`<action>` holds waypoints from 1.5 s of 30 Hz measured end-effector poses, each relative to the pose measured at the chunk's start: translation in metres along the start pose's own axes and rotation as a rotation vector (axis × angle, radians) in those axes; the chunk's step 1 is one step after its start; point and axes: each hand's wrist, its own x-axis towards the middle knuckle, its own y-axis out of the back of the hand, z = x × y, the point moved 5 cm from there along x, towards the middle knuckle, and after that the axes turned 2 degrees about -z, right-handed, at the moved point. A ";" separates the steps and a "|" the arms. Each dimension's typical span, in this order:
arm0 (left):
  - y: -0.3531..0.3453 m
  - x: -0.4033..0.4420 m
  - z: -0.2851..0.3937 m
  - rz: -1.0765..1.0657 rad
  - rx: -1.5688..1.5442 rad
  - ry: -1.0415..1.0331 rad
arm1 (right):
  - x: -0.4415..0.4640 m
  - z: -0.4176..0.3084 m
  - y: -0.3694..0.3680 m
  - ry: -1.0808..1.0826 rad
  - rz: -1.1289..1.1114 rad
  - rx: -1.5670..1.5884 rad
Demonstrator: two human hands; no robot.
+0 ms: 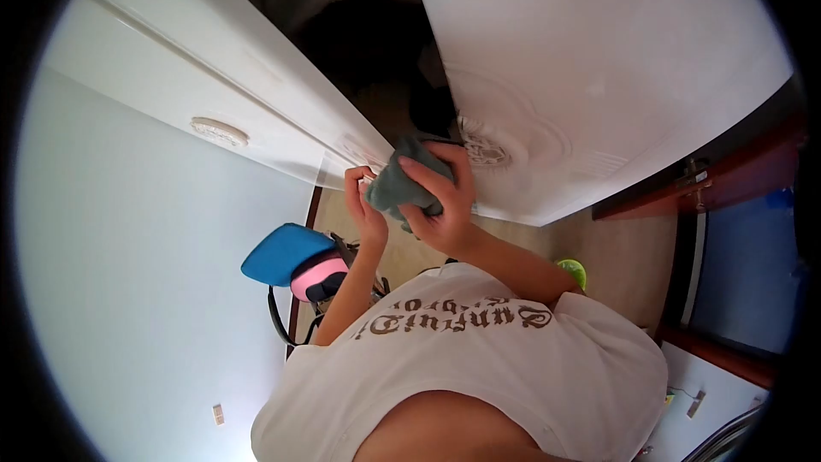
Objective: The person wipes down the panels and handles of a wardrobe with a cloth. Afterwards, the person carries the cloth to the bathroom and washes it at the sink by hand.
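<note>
At the far left, a pale wall [111, 205] carries a small socket plate [218, 414] low down, and a white panel [214, 60] with an oval ornament [220, 132] slants inward above it. Beside the wall's foot stands a chair with a blue backrest [286, 252], a pink item [319, 278] against it. The left hand [366, 212] is raised at the lower end of the white panel with its fingers curled, just beside the cloth; whether it grips the panel's edge or a bit of the fabric, I cannot tell. Immediately right of it, the bunched grey-green cloth [396, 186] sits in the right hand [445, 214], whose fingers and thumb are closed around it, in front of the dark opening [368, 43] between the panel and a white door [599, 60] with carved relief. The step in hand looks like working with the cloth near the panel's edge, though contact between cloth and panel is unclear. Any further pass there would call for a firm hold on the wad and fingertips kept clear of the gap. Farther right are a bright green container [571, 272] on the floor and a reddish-brown wooden piece [650, 197].
</note>
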 end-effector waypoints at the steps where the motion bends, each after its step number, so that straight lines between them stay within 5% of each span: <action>1: 0.001 -0.004 0.000 0.003 0.001 0.008 | 0.000 -0.003 -0.002 0.011 0.018 -0.002; 4: 0.004 -0.006 -0.006 -0.004 -0.100 0.130 | -0.006 -0.010 -0.006 0.040 0.027 -0.026; 7: 0.009 -0.006 0.005 -0.005 0.002 -0.033 | -0.006 -0.015 -0.009 0.079 0.008 -0.059; 8: 0.014 -0.009 -0.004 -0.016 0.055 0.091 | -0.001 -0.020 -0.009 0.092 0.014 -0.075; 14: 0.025 -0.044 -0.053 0.211 0.236 -0.025 | 0.043 -0.045 -0.002 0.167 -0.037 -0.041; 18: 0.034 -0.065 -0.099 0.020 -0.093 0.365 | 0.081 -0.072 0.007 0.270 -0.047 -0.060; 20: 0.013 -0.033 -0.018 0.088 0.046 0.140 | 0.103 -0.088 0.012 0.323 -0.032 -0.023; 24: 0.007 -0.020 0.037 0.086 0.101 0.010 | 0.155 -0.116 0.013 0.389 -0.021 -0.013; 43: -0.005 -0.001 0.047 0.040 -0.076 0.025 | 0.454 -0.312 0.020 0.662 0.208 -0.026; 45: -0.002 0.001 0.025 0.024 -0.080 0.021 | 0.462 -0.292 -0.002 0.720 0.290 -0.070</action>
